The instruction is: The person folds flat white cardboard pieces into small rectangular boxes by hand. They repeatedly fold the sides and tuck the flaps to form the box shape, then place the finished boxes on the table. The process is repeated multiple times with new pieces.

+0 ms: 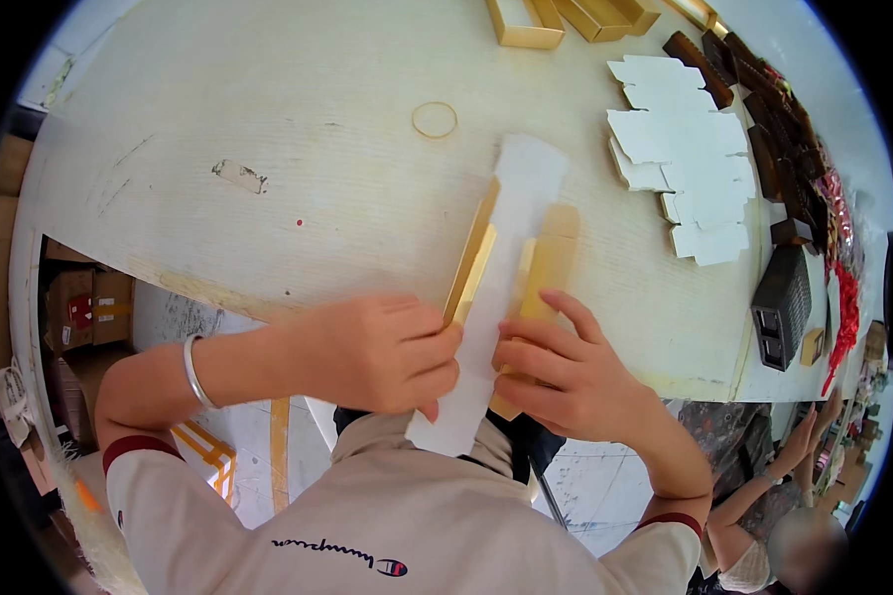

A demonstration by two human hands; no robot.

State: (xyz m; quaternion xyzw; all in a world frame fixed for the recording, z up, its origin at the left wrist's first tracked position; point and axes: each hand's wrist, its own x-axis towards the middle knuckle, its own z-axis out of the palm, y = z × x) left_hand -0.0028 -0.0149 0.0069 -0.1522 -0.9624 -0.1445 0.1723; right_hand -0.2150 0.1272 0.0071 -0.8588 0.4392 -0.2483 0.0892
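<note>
A long cardboard box blank (496, 258), white inside and gold outside, lies partly folded at the table's front edge, its near end jutting over it. Its two long sides stand up from the white middle strip. My left hand (399, 352) is closed on the near part of the left side, fingers curled around the edge. On the right side, my right hand (571, 367) pinches the gold panel (546, 263) between thumb and fingers. Beyond the blank, a thin yellow rubber band (435, 120) lies on the table.
Flat white box blanks (680, 149) are stacked at the right. Folded gold boxes (526, 25) sit at the far edge. Dark brown pieces (779, 149), a black perforated block (782, 305) and red tassels (843, 317) line the right side. Another person's hands (799, 441) are at the lower right.
</note>
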